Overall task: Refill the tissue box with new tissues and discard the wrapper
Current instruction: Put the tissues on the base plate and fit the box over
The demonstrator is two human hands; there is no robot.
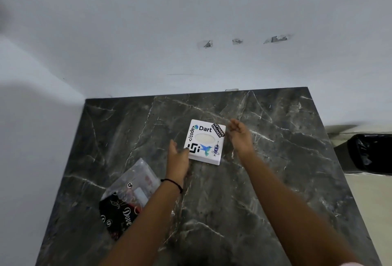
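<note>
A white square tissue box [204, 141] covered in stickers lies flat on the dark marble table [265, 180], its oval slot facing up with white tissue showing in it. My left hand [177, 157] is at the box's near left corner, fingers apart, thumb touching the edge. My right hand [239, 136] hovers just right of the box's far right corner, fingers loosely spread and holding nothing. A crumpled clear plastic wrapper [135, 183] with black printed parts lies on the table left of my left forearm.
A bin lined with a black bag [369, 153] stands on the floor past the table's right edge. A white wall with patched spots rises behind the table, and another wall runs along the left.
</note>
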